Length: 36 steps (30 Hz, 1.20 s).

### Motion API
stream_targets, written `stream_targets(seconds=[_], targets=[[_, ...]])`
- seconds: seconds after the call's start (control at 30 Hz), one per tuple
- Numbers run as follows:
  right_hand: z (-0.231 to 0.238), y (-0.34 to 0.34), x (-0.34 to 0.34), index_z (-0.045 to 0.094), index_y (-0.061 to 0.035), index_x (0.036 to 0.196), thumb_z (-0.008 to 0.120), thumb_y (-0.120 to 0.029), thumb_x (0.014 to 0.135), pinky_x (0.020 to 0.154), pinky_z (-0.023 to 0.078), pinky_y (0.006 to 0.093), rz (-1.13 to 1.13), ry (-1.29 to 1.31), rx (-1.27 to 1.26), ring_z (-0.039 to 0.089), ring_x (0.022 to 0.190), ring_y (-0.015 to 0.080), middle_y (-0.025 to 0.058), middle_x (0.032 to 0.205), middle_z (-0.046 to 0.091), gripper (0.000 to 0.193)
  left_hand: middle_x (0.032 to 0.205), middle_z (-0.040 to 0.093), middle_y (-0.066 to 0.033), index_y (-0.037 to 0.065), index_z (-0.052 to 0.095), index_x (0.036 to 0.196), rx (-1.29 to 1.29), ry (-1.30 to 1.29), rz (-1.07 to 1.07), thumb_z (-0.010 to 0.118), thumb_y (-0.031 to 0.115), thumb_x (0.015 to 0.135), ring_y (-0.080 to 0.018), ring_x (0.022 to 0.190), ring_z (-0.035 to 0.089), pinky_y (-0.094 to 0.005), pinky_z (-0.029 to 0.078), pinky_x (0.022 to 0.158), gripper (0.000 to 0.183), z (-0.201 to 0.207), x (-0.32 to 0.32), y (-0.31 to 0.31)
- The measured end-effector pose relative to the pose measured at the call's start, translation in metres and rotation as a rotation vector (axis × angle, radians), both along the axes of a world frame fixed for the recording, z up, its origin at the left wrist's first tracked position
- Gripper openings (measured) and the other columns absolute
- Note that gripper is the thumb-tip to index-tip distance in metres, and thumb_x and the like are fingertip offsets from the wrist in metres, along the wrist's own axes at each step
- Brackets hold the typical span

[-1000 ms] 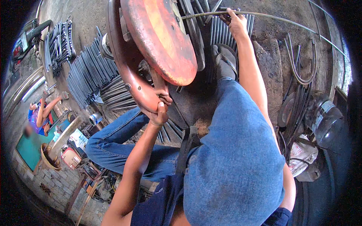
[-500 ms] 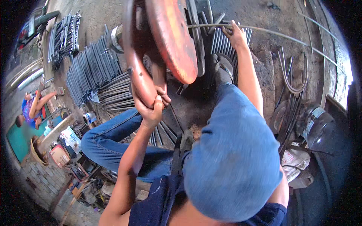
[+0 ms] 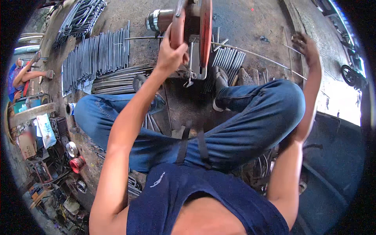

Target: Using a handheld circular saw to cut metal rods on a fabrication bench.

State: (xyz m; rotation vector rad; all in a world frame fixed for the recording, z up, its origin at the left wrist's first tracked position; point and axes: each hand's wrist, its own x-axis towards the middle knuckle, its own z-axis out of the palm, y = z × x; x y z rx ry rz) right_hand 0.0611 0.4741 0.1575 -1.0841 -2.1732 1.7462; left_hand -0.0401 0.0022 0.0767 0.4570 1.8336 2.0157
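Observation:
My left hand [image 3: 172,55] is wrapped around the red handle [image 3: 178,29] of a cut-off saw in front of me. The saw's reddish disc guard [image 3: 205,35] stands just right of that hand, above a metal base with a clamp [image 3: 190,75]. A long thin metal rod [image 3: 254,54] passes through the saw and runs out to the right. Out at the far right, my right hand [image 3: 307,47] is raised off the rod, its fingers loosely bent and apart. Nothing shows in its grasp.
Rows of cut dark rods [image 3: 96,58] lie left of the saw, with longer bars [image 3: 117,82] nearer me. Short cut pieces [image 3: 229,58] lie to its right. Bent rods [image 3: 80,17] are heaped at far left. Another person [image 3: 23,76] sits at the left edge.
My right hand has left the rod beside the saw and moved far out to the right. My left hand stays on the handle. The head view has shifted, with my knees and chest now showing.

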Motion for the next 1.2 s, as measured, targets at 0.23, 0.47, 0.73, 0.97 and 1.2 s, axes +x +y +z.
stream_targets(seconds=[0.23,0.47,0.73,0.97,1.2], targets=[[0.054,-0.154,-0.013,0.062,-0.0018,0.107,0.061,-0.031,0.086,0.072,0.055,0.0347,0.769,-0.637,0.241,0.067,0.081,0.0198,0.0095,0.096,0.068,0.036,0.072,0.058,-0.0133,-0.001,0.051,0.105,-0.216,-0.069,-0.097,0.059,0.017,0.081,-0.0248,0.057,0.062,-0.0368,0.048,0.045,0.030,0.068,-0.083,0.029],[-0.238,-0.339,0.007,0.066,-0.0051,0.111,0.084,-0.043,0.061,0.094,0.049,0.0399,0.784,-0.766,0.061,0.058,0.105,0.0295,0.0105,0.115,0.064,0.066,0.065,0.055,-0.0094,0.002,0.051,0.091,-0.185,-0.120,-0.004,0.057,0.018,0.079,-0.0218,0.052,0.060,-0.0365,0.050,0.040,0.021,0.110,-0.105,0.045],[-0.336,-0.438,0.029,0.055,0.0031,0.116,0.085,-0.018,0.059,0.098,0.043,0.0415,-0.068,-0.142,0.259,0.054,0.112,0.0375,0.0219,0.115,0.058,0.068,0.067,0.055,-0.0087,0.003,0.053,0.086,-0.225,-0.075,0.002,0.056,0.019,0.080,-0.0213,0.052,0.060,-0.0347,0.050,0.042,0.017,0.107,-0.107,0.047],[-0.366,-0.428,0.027,0.051,0.0011,0.081,0.061,-0.025,0.092,0.041,0.043,0.0285,-0.561,-0.060,-1.107,0.058,0.049,0.0193,0.0084,0.061,0.058,0.030,0.063,0.054,-0.0081,0.003,0.053,0.083,-0.244,-0.077,0.001,0.056,0.020,0.079,-0.0211,0.051,0.060,-0.0354,0.049,0.043,0.017,0.110,-0.104,0.046],[-0.375,-0.453,0.024,0.055,0.0004,0.100,0.063,-0.013,0.084,0.053,0.050,0.0333,-0.391,0.084,-0.419,0.064,0.061,0.0228,0.0111,0.070,0.062,0.022,0.062,0.053,-0.0072,0.003,0.052,0.085,-0.253,-0.076,-0.002,0.055,0.019,0.079,-0.0207,0.052,0.060,-0.0350,0.049,0.044,0.017,0.111,-0.102,0.046]])
